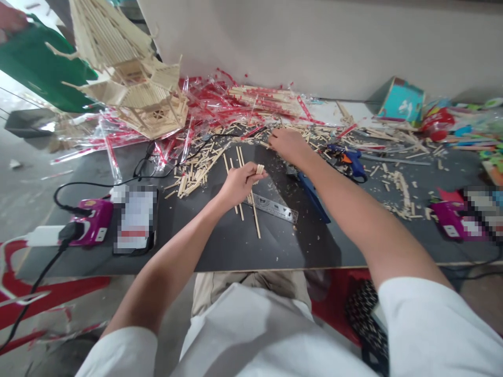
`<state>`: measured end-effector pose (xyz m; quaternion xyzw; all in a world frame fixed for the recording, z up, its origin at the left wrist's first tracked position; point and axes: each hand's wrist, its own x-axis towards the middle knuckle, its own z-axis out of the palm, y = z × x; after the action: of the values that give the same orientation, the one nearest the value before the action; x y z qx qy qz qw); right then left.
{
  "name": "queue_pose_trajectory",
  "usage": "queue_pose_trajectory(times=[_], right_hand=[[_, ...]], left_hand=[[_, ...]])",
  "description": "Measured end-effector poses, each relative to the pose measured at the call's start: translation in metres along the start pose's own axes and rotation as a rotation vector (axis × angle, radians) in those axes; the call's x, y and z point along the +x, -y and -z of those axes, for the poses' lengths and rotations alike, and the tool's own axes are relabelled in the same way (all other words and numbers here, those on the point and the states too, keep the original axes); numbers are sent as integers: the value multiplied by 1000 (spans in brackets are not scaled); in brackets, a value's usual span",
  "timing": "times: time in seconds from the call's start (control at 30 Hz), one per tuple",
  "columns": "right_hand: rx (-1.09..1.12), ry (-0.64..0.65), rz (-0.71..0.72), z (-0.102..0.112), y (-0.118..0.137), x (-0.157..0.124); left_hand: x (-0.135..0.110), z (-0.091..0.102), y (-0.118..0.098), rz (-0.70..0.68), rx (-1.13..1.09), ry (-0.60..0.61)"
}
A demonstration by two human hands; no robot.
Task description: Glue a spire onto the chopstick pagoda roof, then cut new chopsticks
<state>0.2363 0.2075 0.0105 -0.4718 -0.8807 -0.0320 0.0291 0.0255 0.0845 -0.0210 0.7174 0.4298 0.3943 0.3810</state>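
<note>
My left hand (239, 184) is over the dark work board (231, 246), and its fingers pinch a short bundle of wooden stick pieces (260, 169). Long thin wooden sticks (254, 215) lie under and beside this hand, close to a steel ruler (271, 208). My right hand (288, 145) reaches to the far side, its fingertips down among scattered wooden offcuts (314, 133). Whether those fingers grip a piece is hidden. A heap of cut sticks (196, 170) lies to the left of both hands.
A blue hot glue gun (349, 163) and a blue-handled tool (312, 196) lie right of my hands. A stick-built pagoda model (133, 78) stands at far left among red-and-clear plastic wrappers (236, 104). Black cables, purple power units (92, 222) and a blurred phone (135, 220) sit nearby.
</note>
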Motion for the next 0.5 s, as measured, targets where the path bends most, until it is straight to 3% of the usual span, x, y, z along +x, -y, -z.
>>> queue_pose_trajectory(times=[0.13, 0.27, 0.37, 0.5], right_hand=[[136, -138, -50, 14, 6, -15], [567, -337, -104, 30, 30, -51], [847, -343, -77, 34, 51, -79], [987, -338, -52, 33, 67, -97]], left_hand=[[-1, 2, 3, -57, 136, -1], [0, 1, 5, -69, 148, -27], [-1, 0, 4, -53, 154, -39], [-2, 1, 0, -49, 234, -54]])
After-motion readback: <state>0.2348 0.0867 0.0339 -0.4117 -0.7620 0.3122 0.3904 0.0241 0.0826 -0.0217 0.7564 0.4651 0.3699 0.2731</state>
